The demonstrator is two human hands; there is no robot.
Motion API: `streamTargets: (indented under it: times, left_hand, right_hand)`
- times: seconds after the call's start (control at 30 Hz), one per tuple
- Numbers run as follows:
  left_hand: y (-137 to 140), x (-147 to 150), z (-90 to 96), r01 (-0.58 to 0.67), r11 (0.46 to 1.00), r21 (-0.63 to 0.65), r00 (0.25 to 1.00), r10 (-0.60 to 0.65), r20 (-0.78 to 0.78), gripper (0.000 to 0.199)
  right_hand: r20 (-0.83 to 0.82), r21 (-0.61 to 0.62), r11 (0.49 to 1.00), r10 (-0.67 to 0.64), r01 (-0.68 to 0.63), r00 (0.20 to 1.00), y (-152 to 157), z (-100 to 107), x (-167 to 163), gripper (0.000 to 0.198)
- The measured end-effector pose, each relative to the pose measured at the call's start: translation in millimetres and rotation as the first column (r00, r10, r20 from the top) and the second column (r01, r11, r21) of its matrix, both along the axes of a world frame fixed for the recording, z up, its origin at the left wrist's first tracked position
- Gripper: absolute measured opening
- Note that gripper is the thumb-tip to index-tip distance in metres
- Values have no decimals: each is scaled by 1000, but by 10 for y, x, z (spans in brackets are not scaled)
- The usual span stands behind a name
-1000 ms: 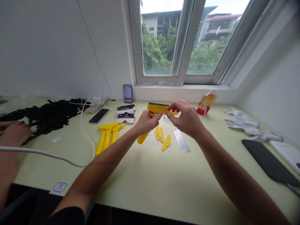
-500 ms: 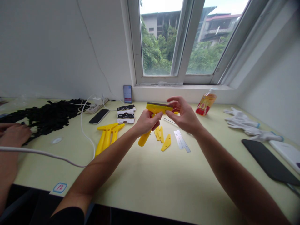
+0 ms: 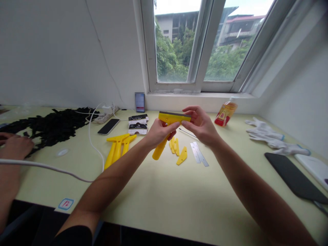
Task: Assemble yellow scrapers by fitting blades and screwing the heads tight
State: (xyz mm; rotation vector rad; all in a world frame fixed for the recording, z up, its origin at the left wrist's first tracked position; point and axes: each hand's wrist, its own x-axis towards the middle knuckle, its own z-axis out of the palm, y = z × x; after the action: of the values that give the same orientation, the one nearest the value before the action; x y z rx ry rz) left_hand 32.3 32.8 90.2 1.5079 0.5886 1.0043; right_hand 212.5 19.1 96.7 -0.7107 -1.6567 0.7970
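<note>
A yellow scraper (image 3: 169, 118) is held up over the table, its wide head level and a dark strip along the top edge. My left hand (image 3: 159, 133) is wrapped round its neck, and the yellow handle slants down to the left below it. With thumb and fingers, my right hand (image 3: 202, 125) pinches the right end of the head; its fingertips are partly hidden behind. Beneath lie several small yellow plates (image 3: 182, 156) and flat metal blades (image 3: 198, 154). A thin screwdriver (image 3: 188, 132) lies near my right hand.
More yellow scraper handles (image 3: 116, 150) lie left of my left forearm, near a phone (image 3: 109, 126) and small black-and-white boxes (image 3: 137, 124). A white cable (image 3: 51, 166) crosses the left side, where another person's hand (image 3: 19, 145) works by black strips (image 3: 61, 126). Gloves (image 3: 269, 135) lie right.
The scraper's head has slid slightly, its right end now reaching a little further into my right hand. Both hands keep their hold and have barely moved.
</note>
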Motion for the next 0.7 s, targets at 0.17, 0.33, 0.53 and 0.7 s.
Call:
streamTargets:
  times: [0.17,0.33,0.53,0.7]
  left_hand:
    - [-24,-8,24,8,1000,-5,1000,-8,23,24]
    - [-37,-8,42,10,1000,-19,1000,-10,13,23]
    - [-34,6,50,0,999,-53,1000,1,30,23]
    - [-49,21,58,6,997,-74,999,-2,50,24]
  right_hand:
    - [-46,-34,998,55,-57,997,-9,6,-34,34]
    - [-39,-11,1000,28,-29,999,-13,2,-59,32]
    - [-55,-21,1000,19,-20,998,-1,-22,-60,33]
    - [-78,-15,999,27,-28,997,1,-28,-49,33]
